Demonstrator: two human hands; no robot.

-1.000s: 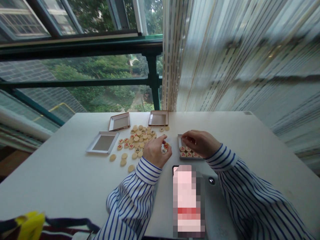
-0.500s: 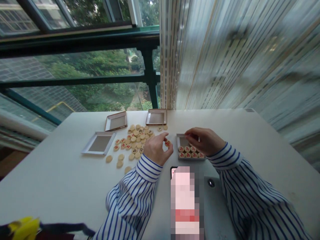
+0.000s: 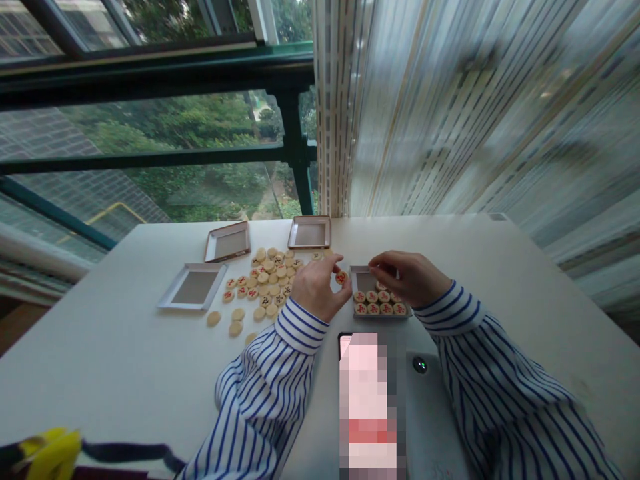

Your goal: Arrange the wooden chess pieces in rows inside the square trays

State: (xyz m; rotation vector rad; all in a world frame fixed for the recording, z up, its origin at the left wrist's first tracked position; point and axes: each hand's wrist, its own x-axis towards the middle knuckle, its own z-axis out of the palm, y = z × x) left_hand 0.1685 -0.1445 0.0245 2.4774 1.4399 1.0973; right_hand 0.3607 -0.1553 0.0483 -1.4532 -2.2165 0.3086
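Note:
Between the thumb and fingertips of my left hand is a round wooden Chinese chess piece with a red character. This hand has its fingers closed just left of a shallow box. Rows of red-marked pieces lie face up in the near part of that box. My right hand hovers over the box's right side, fingers curled and pinched; anything in them is hidden. Left of my left hand spreads a loose pile of chess pieces, some blank side up, others showing red or black characters.
A white tray-like lid and two brown-edged trays lie around the pile. Nearer me are a phone with a blurred screen and a grey device. A yellow and black strap lies at the lower left.
My left hand has shifted slightly right, bringing the chess piece closer to the box. My right hand stays over the box. The view has drifted a little.

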